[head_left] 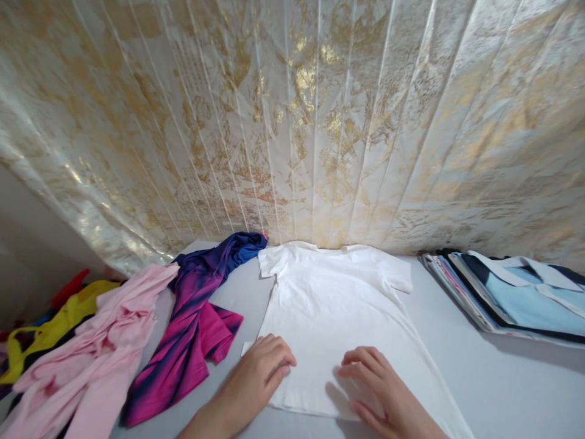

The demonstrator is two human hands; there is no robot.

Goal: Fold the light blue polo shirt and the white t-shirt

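Observation:
A white short-sleeved T-shirt [333,311] lies spread out on a pale sheet, its collar toward the far curtain and its hem toward me. My left hand [265,366] is over the shirt's lower left edge, fingers loosely bent and thumb a little apart, with no cloth gathered in it. Above the lower right part of the shirt is my right hand [375,384], fingers spread and slightly curled, holding nothing. Its shadow falls on the fabric beside it. A small white tag [245,348] shows at the shirt's left side.
To the left lie a purple and navy garment [192,329], a pink garment [107,341] and a yellow garment [59,317] with other clothes. A stack of folded clothes [512,299] sits at the right. Behind everything hangs a gold-patterned curtain [315,122].

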